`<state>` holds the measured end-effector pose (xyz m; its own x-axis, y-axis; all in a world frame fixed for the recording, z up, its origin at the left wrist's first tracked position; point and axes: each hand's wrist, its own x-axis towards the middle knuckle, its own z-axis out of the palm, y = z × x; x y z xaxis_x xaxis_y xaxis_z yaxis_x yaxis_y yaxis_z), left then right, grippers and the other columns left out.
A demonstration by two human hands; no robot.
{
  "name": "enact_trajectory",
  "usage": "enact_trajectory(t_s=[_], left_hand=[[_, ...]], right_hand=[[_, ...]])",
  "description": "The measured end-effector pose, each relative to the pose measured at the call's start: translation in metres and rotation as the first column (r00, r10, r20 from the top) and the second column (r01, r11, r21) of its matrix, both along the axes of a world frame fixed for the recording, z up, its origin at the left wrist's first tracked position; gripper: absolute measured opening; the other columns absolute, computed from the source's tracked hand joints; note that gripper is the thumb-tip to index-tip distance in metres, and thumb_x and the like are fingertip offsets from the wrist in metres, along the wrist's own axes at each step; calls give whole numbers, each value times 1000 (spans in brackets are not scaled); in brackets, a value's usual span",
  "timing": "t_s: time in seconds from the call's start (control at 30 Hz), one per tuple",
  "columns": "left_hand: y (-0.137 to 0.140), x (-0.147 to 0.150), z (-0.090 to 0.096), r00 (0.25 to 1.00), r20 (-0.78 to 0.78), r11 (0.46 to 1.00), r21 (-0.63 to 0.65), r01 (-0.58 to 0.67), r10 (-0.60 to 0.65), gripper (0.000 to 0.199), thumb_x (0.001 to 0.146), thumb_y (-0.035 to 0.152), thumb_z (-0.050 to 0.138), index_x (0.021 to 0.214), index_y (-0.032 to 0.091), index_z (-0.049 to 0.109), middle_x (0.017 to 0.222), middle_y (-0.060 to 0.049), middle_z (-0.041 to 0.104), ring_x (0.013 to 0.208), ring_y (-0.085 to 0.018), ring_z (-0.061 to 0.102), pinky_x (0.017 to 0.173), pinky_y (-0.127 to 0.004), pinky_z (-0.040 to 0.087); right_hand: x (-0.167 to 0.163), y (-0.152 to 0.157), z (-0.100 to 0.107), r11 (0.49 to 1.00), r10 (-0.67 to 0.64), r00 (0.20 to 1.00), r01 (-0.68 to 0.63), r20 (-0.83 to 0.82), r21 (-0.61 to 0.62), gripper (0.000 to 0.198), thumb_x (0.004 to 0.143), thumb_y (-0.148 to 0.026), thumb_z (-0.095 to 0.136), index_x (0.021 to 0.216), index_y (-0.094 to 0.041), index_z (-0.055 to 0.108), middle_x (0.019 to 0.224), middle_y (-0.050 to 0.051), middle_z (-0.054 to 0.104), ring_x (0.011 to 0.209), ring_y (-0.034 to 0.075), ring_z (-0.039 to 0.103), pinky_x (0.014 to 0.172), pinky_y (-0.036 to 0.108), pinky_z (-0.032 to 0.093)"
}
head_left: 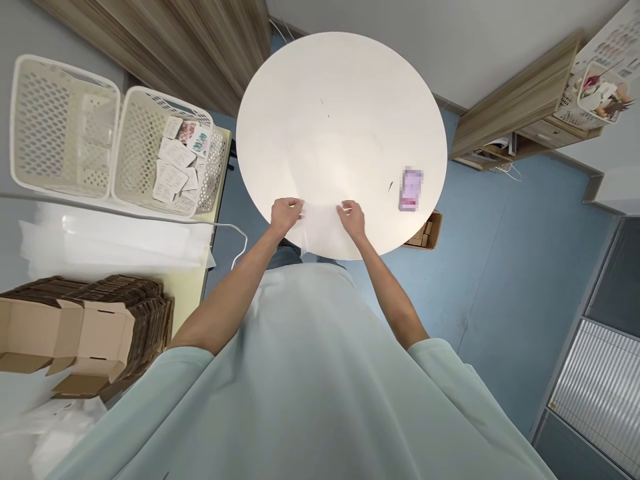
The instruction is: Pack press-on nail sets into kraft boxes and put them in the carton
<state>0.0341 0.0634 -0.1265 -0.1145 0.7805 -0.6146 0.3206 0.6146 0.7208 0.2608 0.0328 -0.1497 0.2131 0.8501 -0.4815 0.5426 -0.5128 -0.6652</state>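
Note:
At the near edge of a round white table [340, 87], a thin, translucent white sheet [321, 225] is stretched between my two hands. My left hand [287, 215] pinches its left side, fingers closed at the upper corner. On the other side, my right hand [353, 218] grips the right corner between thumb and fingertips. The sheet's lower end hangs over the table edge towards my body. Its outline blends into the white tabletop, so its full extent is hard to make out.
A blurred purple phone-like item [411, 189] lies on the table's right. A side table at left carries a white basket [127, 147] of printed packets, a second basket [40, 120], white sheets [115, 237] and stacked flat cardboard boxes [105, 333]. A brown box [431, 230] sits below the table.

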Motion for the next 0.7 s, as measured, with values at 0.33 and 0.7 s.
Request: enact_trajectory(t_s=[0.33, 0.7], left_hand=[[-10, 20, 22, 975, 27, 967, 139, 214, -220, 26, 90, 37, 62, 74, 21, 75, 85, -5, 78, 98, -27, 74, 89, -35, 60], [-10, -5, -10, 956, 243, 956, -280, -92, 163, 75, 91, 73, 68, 145, 21, 63, 153, -21, 63, 137, -37, 66, 106, -47, 60]], right_hand=[[-86, 0, 13, 991, 136, 978, -135, -159, 15, 69, 104, -46, 66, 165, -21, 49, 157, 17, 64, 146, 37, 62, 123, 58, 51], [-15, 10, 39, 995, -49, 737, 91, -675, 28, 66, 101, -79, 56, 138, -26, 71, 134, 9, 80, 123, 28, 77, 109, 48, 62]])
